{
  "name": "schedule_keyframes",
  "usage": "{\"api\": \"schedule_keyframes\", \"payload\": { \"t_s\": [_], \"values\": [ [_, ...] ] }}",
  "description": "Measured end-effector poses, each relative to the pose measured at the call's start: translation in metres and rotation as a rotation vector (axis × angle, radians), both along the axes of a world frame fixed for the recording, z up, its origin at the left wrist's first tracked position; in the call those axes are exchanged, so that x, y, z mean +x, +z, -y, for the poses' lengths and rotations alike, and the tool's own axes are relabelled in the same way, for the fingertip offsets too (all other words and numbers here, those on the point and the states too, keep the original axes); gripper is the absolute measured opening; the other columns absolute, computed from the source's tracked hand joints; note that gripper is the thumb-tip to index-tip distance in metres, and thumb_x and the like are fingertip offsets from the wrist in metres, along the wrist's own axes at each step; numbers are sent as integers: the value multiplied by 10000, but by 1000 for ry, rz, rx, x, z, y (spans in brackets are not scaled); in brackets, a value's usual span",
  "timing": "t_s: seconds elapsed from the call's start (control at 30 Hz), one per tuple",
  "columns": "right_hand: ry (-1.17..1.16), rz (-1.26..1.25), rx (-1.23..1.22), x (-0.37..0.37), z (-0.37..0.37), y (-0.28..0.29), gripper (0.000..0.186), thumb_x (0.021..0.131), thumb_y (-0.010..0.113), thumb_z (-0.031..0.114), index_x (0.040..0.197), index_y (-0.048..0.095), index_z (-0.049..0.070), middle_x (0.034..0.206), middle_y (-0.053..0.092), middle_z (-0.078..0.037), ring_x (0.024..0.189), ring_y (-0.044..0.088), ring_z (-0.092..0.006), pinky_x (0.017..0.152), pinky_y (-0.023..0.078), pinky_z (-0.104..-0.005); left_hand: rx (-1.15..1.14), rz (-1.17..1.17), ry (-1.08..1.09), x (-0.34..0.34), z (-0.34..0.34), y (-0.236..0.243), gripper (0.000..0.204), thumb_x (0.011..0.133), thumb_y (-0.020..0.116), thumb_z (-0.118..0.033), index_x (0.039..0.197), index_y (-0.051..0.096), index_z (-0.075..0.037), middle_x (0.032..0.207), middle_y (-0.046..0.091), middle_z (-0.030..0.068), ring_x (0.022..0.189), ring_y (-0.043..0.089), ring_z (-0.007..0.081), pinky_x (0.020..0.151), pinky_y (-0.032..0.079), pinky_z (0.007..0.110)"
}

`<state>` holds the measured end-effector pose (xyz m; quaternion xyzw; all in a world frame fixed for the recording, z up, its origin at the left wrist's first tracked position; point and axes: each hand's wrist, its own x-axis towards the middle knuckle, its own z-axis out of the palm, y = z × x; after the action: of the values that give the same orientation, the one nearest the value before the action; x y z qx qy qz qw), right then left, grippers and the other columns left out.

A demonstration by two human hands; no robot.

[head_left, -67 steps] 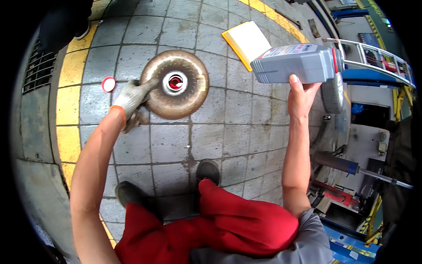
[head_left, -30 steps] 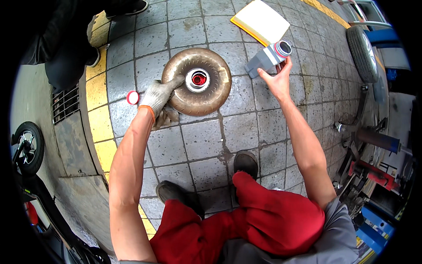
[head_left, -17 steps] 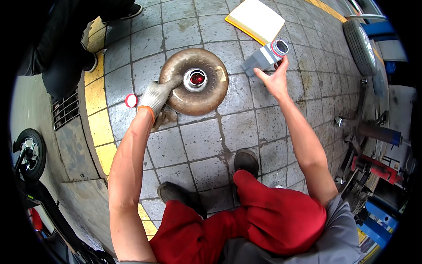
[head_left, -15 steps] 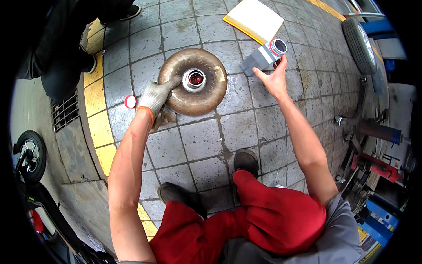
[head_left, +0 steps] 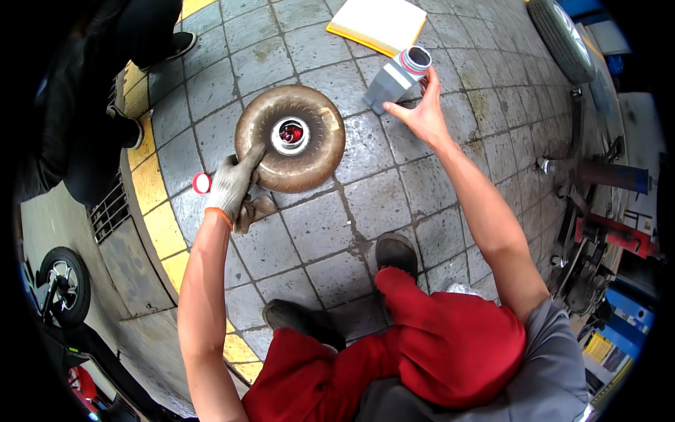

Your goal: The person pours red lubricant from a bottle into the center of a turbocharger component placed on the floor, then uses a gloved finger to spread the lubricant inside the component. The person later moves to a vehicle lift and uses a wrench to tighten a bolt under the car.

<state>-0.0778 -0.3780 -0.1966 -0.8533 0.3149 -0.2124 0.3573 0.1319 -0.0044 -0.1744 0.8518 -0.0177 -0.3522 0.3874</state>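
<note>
A small red cap (head_left: 202,183) lay on the floor (head_left: 365,204). The gloved left hand (head_left: 232,184) rested open-fingered on the round metal converter (head_left: 290,148), covering its rim. The bare right hand (head_left: 420,112) gripped a grey bottle (head_left: 396,77), partly hiding its base.

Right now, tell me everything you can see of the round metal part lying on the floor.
The round metal part is a brownish, rust-tinted disc shaped like a thick doughnut, lying flat on the grey paved floor. Its centre holds a pale ring around an opening with red liquid inside. The gloved left hand rests its fingers on the lower left rim. A second glove lies by that edge. The bare right hand is apart from it, at a grey bottle.
</note>
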Motion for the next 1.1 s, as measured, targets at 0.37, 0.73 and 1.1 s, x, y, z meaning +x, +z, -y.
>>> {"api": "schedule_keyframes", "payload": {
  "t_s": [0.37,0.73,1.1],
  "values": [
    [-97,-51,124,-55,-17,-6,1042,846,908,450,1559,308,-16,1542,392,-280,1417,485,-391,1184,440,-501,43,-243,116,-49,-32,21,658,949,679,-738,912,668,-81,673,466,-50,560,416,87,495,331,278],
    [947,-160,1126,-95,-144,68,1068,875,896,447,1678,319,41,1661,463,-164,1563,386,-244,1305,296,-427,-733,-938,465,-130,27,97,461,1132,461,-559,982,617,-151,807,511,-15,524,400,98,434,326,254],
    [40,-42,1525,-199,-150,255,247,1017,763,151,1201,631,51,1050,676,8,952,630,-64,808,553,-273,-515,-779,345,-202,65,215,453,1139,490,-508,1041,647,-94,894,590,13,669,498,112,561,399,259]
  ]
}}
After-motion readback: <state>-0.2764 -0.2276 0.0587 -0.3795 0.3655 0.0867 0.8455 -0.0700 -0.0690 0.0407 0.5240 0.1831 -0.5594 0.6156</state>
